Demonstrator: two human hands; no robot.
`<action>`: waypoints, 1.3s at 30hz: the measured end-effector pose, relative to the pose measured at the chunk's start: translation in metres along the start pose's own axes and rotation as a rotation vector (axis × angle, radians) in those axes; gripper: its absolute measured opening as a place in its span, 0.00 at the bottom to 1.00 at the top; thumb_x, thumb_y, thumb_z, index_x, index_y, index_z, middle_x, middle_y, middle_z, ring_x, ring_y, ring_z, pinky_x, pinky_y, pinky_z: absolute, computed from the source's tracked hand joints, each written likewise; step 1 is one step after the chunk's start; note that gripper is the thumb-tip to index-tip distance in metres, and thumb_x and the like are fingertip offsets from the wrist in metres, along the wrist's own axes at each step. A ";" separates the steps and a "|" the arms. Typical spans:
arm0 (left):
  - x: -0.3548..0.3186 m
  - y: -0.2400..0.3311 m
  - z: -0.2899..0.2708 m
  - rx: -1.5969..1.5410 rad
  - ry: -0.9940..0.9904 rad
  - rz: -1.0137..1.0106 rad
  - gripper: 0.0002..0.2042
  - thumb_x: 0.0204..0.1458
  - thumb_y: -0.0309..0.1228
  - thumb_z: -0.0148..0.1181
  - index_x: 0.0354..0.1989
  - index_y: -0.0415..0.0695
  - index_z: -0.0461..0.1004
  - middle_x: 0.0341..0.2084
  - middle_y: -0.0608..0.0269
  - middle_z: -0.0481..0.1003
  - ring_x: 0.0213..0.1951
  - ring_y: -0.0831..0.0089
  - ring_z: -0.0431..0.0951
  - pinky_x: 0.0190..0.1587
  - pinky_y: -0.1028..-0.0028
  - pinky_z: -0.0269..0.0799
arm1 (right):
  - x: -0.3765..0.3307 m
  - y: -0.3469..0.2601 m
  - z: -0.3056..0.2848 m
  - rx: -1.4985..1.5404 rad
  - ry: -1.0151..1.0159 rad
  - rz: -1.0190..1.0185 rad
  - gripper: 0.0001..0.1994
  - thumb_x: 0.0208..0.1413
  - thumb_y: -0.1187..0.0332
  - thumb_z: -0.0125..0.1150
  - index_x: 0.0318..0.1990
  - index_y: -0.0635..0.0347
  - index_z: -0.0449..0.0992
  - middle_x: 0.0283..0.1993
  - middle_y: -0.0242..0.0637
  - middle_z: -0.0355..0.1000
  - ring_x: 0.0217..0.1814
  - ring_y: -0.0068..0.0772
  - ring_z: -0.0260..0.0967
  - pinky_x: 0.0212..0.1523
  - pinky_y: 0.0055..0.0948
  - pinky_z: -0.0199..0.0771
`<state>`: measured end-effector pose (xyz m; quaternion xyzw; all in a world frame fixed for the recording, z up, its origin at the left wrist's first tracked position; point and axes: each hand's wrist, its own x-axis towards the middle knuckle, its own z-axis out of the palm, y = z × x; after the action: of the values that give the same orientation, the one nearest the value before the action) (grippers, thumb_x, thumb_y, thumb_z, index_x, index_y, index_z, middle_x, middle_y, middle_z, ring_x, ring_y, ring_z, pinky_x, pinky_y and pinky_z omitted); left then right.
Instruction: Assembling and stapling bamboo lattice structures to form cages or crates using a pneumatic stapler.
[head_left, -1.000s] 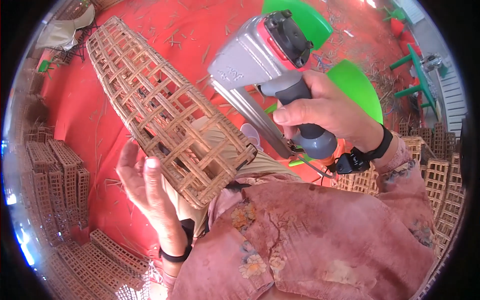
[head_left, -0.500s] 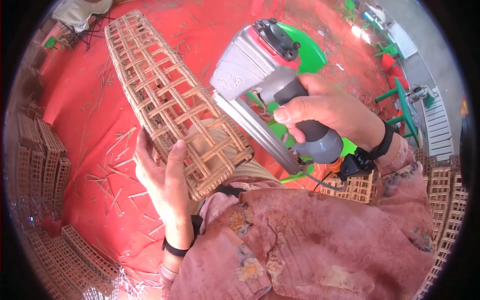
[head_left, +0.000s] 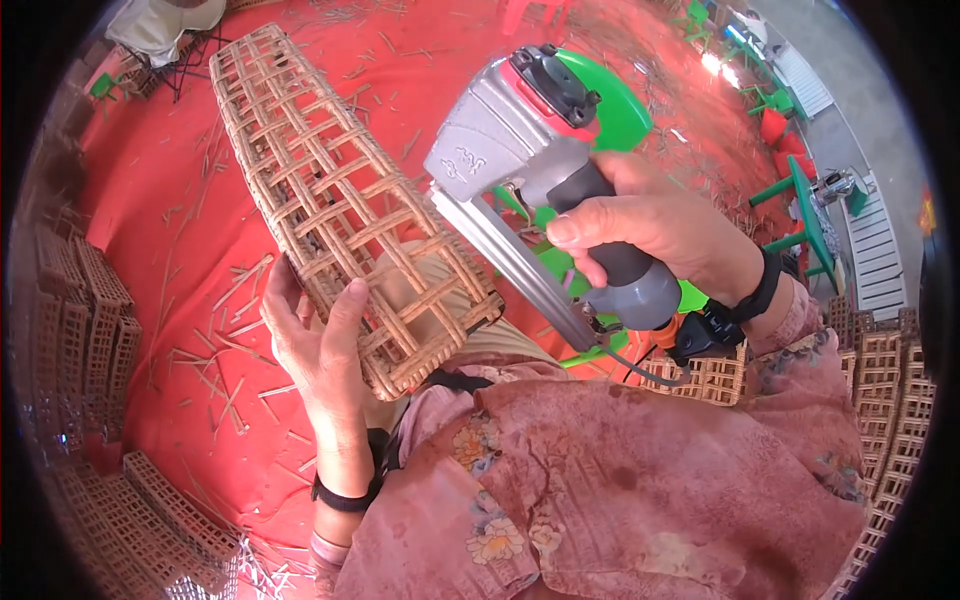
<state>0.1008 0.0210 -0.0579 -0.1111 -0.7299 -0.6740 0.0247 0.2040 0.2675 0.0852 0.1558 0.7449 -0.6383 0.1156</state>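
Note:
A long woven rattan panel (head_left: 357, 240) with an open lattice and a braided rim slants from far left toward my lap. My left hand (head_left: 325, 345) grips its near left edge, thumb on top and fingers curled underneath, mostly hidden. In my right hand (head_left: 655, 225) is a grey pneumatic staple gun (head_left: 490, 130) with a black grip, held by its handle. Its nose hangs at the panel's right edge; whether they touch I cannot tell. An air hose (head_left: 640, 372) runs from the tool's lower end.
Stacked rattan panels (head_left: 85, 320) stand at the left, with more stacks (head_left: 880, 390) at the right. Cut rattan scraps (head_left: 225, 400) litter the red floor sheet (head_left: 180, 270). A green stool (head_left: 620, 100) lies beyond the tool, and a green table (head_left: 815, 225) stands at right.
My left hand has shifted slightly left and the panel's near end has moved slightly with it. The staple gun has barely moved, and both grips are unchanged.

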 end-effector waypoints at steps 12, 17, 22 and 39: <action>-0.009 0.009 0.006 -0.111 -0.018 -0.040 0.36 0.52 0.30 0.67 0.65 0.28 0.54 0.60 0.42 0.61 0.60 0.57 0.68 0.61 0.61 0.65 | 0.019 0.002 -0.001 0.069 -0.048 -0.056 0.14 0.55 0.59 0.65 0.27 0.60 0.72 0.24 0.29 0.68 0.20 0.19 0.66 0.25 0.23 0.68; -0.012 0.011 0.010 -0.140 -0.001 -0.033 0.35 0.52 0.29 0.66 0.64 0.27 0.55 0.59 0.41 0.63 0.59 0.57 0.69 0.62 0.61 0.65 | 0.022 -0.005 -0.003 0.108 -0.017 -0.005 0.14 0.53 0.61 0.68 0.29 0.61 0.71 0.24 0.30 0.68 0.19 0.20 0.66 0.24 0.24 0.68; -0.011 0.006 0.010 -0.105 0.026 0.017 0.33 0.52 0.29 0.65 0.62 0.25 0.57 0.55 0.40 0.68 0.56 0.58 0.72 0.61 0.61 0.66 | 0.026 -0.022 -0.002 0.060 -0.016 0.108 0.15 0.55 0.59 0.65 0.37 0.59 0.69 0.29 0.28 0.66 0.22 0.18 0.65 0.25 0.21 0.65; -0.010 -0.006 0.015 -0.038 -0.009 0.067 0.31 0.57 0.31 0.59 0.66 0.30 0.56 0.55 0.48 0.62 0.57 0.60 0.67 0.57 0.64 0.68 | 0.037 -0.035 0.013 -0.143 0.033 0.065 0.14 0.55 0.59 0.66 0.28 0.57 0.69 0.25 0.26 0.66 0.21 0.19 0.66 0.24 0.23 0.66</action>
<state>0.1113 0.0339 -0.0669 -0.1390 -0.7128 -0.6862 0.0420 0.1563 0.2527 0.1018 0.1819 0.7850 -0.5766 0.1348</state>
